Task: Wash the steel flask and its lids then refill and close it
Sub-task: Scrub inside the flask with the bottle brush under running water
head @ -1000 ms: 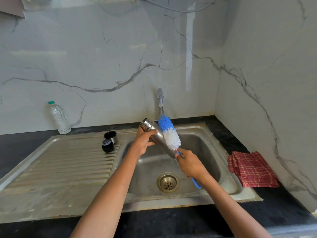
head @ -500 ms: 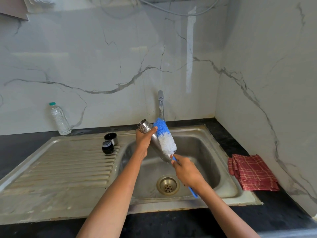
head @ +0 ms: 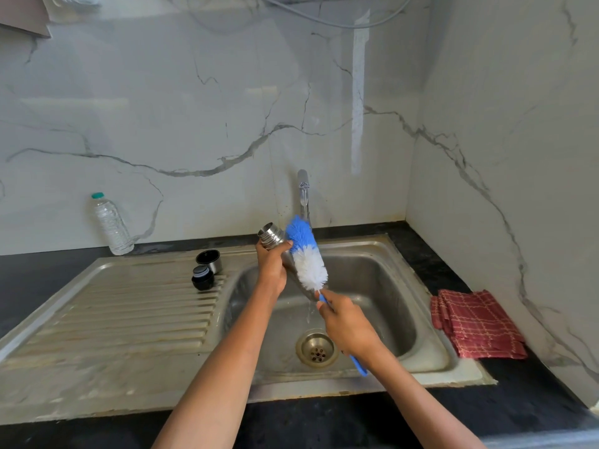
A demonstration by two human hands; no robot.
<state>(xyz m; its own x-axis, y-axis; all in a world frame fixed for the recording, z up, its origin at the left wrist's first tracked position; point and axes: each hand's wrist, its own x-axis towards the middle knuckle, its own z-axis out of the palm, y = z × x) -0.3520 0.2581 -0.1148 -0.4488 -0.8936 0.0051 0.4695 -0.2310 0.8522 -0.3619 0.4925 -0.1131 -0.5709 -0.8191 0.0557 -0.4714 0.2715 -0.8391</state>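
The left hand [head: 270,265] gripped the steel flask [head: 275,243] tilted over the sink [head: 389,286], while the right hand [head: 346,325] clasped the bottle brush [head: 306,254], scrubbing its outside under the tap [head: 303,192]. Both lids [head: 205,270] waited on the drainboard; a plastic bottle [head: 111,223] and red cloth [head: 476,322] sat on the surface, clear of the work.

Both hands raised mid-frame, arms reaching up from the bottom edge.
Left hand [head: 271,264] curled in a grip; right hand [head: 348,325] fisted, lower right.
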